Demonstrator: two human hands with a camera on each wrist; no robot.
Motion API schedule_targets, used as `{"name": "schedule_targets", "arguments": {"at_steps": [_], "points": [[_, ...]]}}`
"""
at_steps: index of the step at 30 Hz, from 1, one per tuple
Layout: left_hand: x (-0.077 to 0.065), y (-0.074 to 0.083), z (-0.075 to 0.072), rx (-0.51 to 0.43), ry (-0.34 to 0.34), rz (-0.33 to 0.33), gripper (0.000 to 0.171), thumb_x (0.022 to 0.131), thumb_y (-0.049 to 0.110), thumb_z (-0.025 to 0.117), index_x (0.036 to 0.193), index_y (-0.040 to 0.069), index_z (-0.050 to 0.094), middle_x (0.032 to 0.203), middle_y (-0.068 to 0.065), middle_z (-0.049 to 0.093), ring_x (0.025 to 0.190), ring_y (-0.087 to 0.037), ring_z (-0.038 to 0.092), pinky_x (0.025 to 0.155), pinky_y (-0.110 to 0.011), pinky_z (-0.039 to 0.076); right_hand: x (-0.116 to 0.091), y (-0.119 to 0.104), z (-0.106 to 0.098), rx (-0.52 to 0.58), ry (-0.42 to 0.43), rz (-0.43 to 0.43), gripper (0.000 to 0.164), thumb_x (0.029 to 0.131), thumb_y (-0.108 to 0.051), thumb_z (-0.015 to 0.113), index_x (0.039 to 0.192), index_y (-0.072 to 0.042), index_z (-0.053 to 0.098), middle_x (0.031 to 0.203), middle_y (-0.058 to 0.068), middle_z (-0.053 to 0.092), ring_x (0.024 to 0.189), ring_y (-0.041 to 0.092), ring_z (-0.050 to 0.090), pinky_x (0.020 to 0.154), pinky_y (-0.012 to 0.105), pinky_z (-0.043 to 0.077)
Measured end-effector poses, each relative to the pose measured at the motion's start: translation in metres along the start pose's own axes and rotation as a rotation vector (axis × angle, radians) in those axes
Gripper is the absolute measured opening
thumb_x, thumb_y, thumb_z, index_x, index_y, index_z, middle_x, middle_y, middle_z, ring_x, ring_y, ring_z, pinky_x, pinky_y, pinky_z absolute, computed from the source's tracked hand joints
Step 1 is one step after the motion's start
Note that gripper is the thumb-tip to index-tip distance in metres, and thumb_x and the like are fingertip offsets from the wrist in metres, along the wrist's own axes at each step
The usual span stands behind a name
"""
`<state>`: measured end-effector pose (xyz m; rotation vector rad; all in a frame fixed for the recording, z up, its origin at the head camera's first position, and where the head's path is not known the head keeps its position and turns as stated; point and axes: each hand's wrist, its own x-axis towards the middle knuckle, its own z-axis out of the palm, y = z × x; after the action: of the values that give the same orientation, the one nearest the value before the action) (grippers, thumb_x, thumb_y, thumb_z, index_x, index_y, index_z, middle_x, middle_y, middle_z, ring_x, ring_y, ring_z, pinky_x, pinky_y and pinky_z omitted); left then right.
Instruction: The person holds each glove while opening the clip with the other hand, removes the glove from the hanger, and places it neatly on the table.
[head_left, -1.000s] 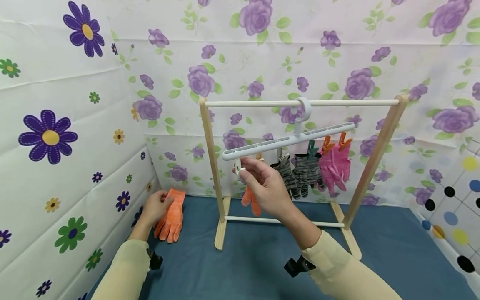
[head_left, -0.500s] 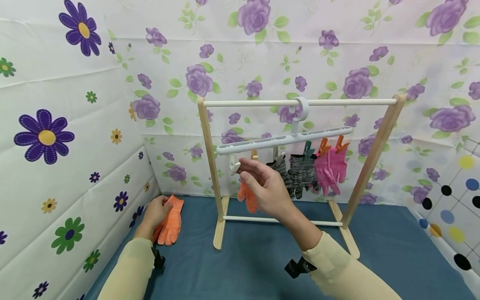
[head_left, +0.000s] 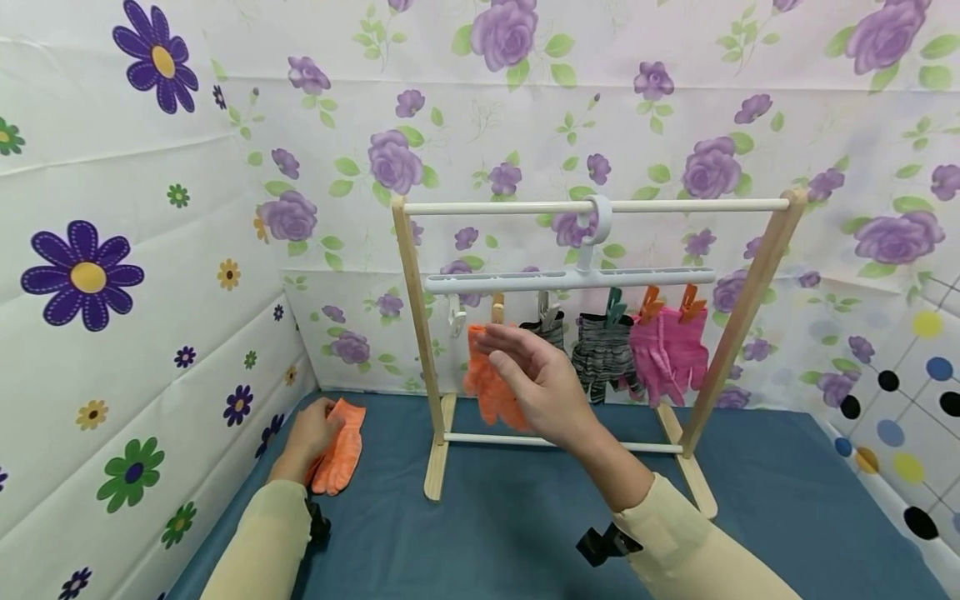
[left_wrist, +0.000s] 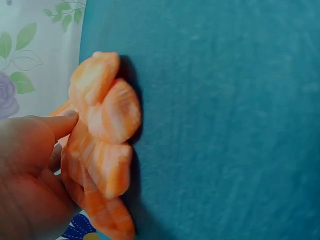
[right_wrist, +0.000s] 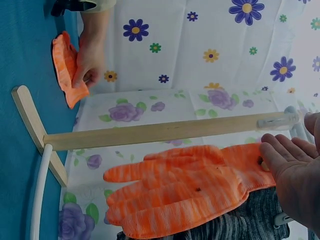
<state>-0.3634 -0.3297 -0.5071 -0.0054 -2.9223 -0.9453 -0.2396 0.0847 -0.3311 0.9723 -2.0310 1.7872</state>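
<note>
On the left, the left hand (head_left: 309, 429) pinches the side of an orange glove (head_left: 343, 457), its thumb against the fabric; the glove lies on the blue worktop (head_left: 450, 546), just right of that hand. Between the hands stands the left post of a wooden rack (head_left: 415, 308). Right of the post, short of the right hand's fingertips, a white clip (head_left: 456, 318) hangs from the left end of a white hanger (head_left: 502, 282). Next, partly behind the right hand, a hanging orange glove (head_left: 486, 392) dangles from a yellowish peg (head_left: 498, 307). The right hand (head_left: 542, 387) is raised, fingers extended, gripping nothing; whether it touches that glove I cannot tell. Behind and right of it hang two grey striped gloves (head_left: 604, 346), then pink gloves (head_left: 670, 354) on orange pegs (head_left: 689, 302), farthest from the left hand.
</note>
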Motion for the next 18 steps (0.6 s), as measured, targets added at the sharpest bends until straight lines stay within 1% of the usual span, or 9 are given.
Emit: {"name": "schedule_targets", "arguments": {"at_steps": [5,9,14,16,18], "points": [[0.001,-0.004,0.004,-0.013,-0.005,-0.028,0.044,0.107,0.014,0.06,0.143,-0.008,0.049,0.138,-0.034,0.058,0.116,-0.05,0.061,0.09,-0.06,0.052,-0.003,0.0,-0.002,0.008,-0.002,-0.007,0.041,0.111,-0.011,0.058,0.15,0.0,0.055,0.145,0.017,0.063,0.136,0.025,0.06,0.106,0.038,0.052],[0.0,-0.004,0.006,-0.015,-0.004,-0.039,0.049,0.107,0.014,0.062,0.148,-0.007,0.045,0.143,-0.034,0.054,0.12,-0.051,0.059,0.092,-0.062,0.05,-0.006,0.001,-0.005,-0.01,0.0,-0.014,0.042,0.111,-0.011,0.059,0.151,0.002,0.054,0.147,0.019,0.061,0.137,0.025,0.059,0.109,0.034,0.049],[-0.002,-0.004,0.008,-0.003,0.019,-0.057,0.056,0.107,0.015,0.064,0.153,-0.005,0.041,0.142,-0.034,0.052,0.122,-0.05,0.057,0.093,-0.063,0.049,-0.01,0.004,-0.009,-0.055,0.005,-0.02,0.044,0.111,-0.012,0.06,0.152,0.0,0.052,0.149,0.017,0.06,0.138,0.024,0.057,0.111,0.035,0.048],[-0.002,-0.004,0.009,0.022,0.042,-0.059,0.059,0.106,0.016,0.066,0.154,-0.005,0.04,0.141,-0.034,0.051,0.123,-0.052,0.055,0.095,-0.066,0.047,-0.012,0.005,-0.011,-0.072,0.009,-0.021,0.044,0.11,-0.013,0.061,0.153,-0.003,0.053,0.149,0.016,0.06,0.139,0.024,0.057,0.111,0.037,0.048],[-0.002,-0.004,0.01,0.044,0.063,-0.064,0.062,0.105,0.018,0.068,0.156,-0.004,0.04,0.142,-0.034,0.049,0.126,-0.054,0.051,0.1,-0.071,0.041,-0.014,0.006,-0.013,-0.082,0.011,-0.023,0.044,0.11,-0.013,0.061,0.153,-0.005,0.053,0.149,0.016,0.06,0.139,0.024,0.057,0.111,0.037,0.048]]}}
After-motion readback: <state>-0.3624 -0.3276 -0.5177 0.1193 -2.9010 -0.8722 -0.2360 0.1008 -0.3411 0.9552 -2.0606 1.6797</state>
